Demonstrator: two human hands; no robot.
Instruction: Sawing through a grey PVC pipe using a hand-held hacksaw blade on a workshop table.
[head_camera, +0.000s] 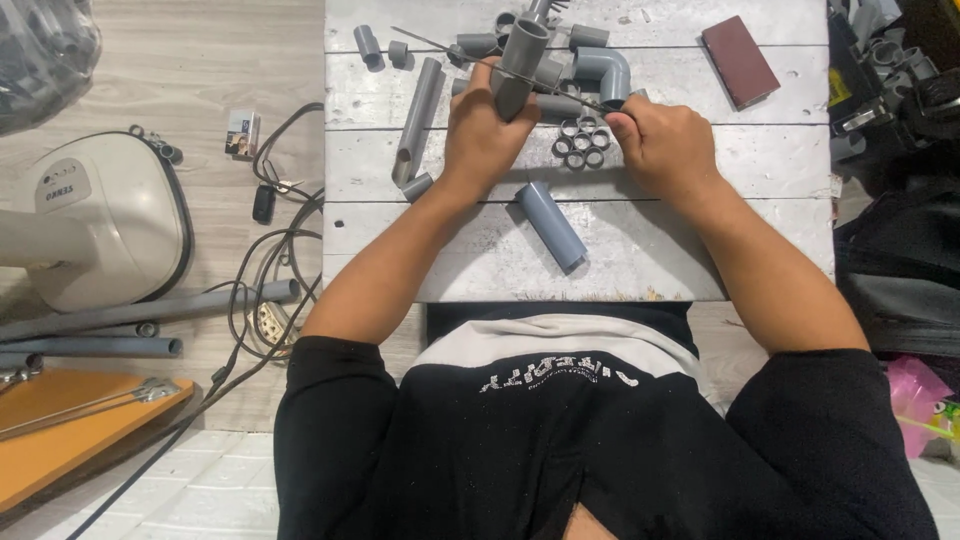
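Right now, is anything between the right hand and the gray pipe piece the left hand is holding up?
Only the thin dark blade: the right hand grips one end and it runs across the upright gray pipe piece held in the left hand. Small gray rings lie on the white bench below the gap.

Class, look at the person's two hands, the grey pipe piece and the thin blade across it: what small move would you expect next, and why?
Probably a short draw of the thin metal saw blade across the short grey plastic pipe piece. The left hand grips that pipe upright on the white plank table, the right hand pinches the blade's end, and the blade lies against the pipe's side.
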